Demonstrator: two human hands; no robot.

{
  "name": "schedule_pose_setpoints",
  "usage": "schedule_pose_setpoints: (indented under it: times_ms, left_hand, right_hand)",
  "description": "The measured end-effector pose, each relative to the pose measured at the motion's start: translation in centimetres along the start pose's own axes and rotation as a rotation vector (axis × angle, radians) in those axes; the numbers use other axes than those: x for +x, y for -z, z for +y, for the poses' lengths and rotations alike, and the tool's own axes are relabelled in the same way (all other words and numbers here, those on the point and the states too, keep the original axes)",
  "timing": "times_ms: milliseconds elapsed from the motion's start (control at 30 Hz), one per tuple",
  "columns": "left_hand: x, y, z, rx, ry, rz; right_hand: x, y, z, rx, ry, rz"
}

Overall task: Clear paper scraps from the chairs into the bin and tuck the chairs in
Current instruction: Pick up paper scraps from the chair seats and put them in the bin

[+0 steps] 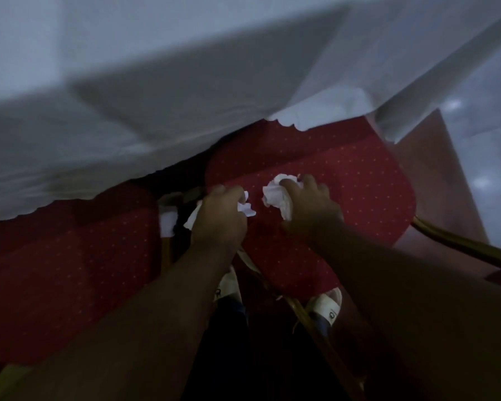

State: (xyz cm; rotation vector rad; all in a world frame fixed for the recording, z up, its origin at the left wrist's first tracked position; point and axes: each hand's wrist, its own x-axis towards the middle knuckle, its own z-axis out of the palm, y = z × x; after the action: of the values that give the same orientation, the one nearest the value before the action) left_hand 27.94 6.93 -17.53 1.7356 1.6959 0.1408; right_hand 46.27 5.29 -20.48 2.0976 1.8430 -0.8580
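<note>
White tablecloth (156, 96) with scalloped hem hangs above; white sneakers (326, 303) below; pale glossy floor (480, 157) at right.

A single wide-angle view from the person's head looks steeply down, close over a red dotted chair seat (330, 175). A white tablecloth (156, 96) fills the upper frame, tilted across it. Both forearms reach in from the bottom edge, and white shoes (327, 302) show straight below. The frame is dim and soft with blur.
</note>
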Motion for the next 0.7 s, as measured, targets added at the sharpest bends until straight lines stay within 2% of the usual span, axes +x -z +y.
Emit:
schedule_pose_setpoints:
  times_ms: [133,267,467,533,700]
  left_hand:
    - [-0.4,-0.3,0.2,0.042,-0.073,0.008]
    - [-2.4,2.0,2.4,0.029,-0.104,-0.112]
    - [-8.9,6.4,10.1,-0.008,-0.092,-0.059]
    - [-11.3,7.9,12.5,0.074,-0.041,0.010]
    - [-16.6,10.1,16.9,0.096,-0.060,0.136]
  right_hand:
    - [0.1,-0.4,1.2,0.106,0.075,0.026]
    - [-3.4,3.2,2.6,0.195,0.146,0.043]
    - [-10.5,12.3,5.2,0.152,0.225,0.076]
    - [-12.4,15.3,5.9,0.088,0.245,0.063]
    - [-17.4,20.7,7.5,0.063,0.190,0.061]
